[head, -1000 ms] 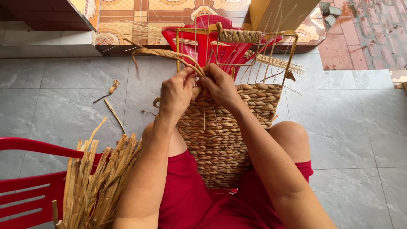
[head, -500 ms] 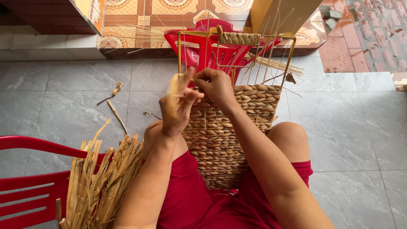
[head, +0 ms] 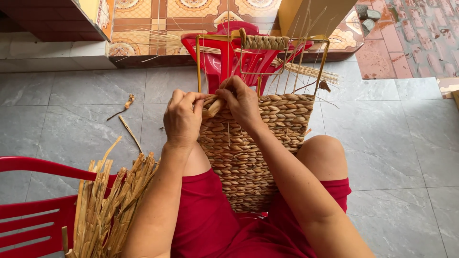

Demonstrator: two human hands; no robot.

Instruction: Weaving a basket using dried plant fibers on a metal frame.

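Since half a second ago: left hand (head: 184,117) has dropped from its raised position to the weave edge, and the loose fibre strand (head: 213,107) has been drawn down short between both hands.

Item: half-woven basket (head: 253,148), plaited dry fibre over a yellow wire frame (head: 260,57), lying across the person's lap, open end pointing away. Judged light; woven wall firm but springy, bare wires stiff and thin, liable to bend if pulled.

Strand: flat, pliable, probably brittle where dry; best pinched close to the last woven row.

Grip: left hand closed on the strand; right hand (head: 241,102) closed on the strand at the basket rim.

Surroundings: bundle of dried fibre (head: 112,200) on a red chair (head: 33,215) at left; red stool (head: 229,52) beyond; scraps on grey tiled floor (head: 76,119).
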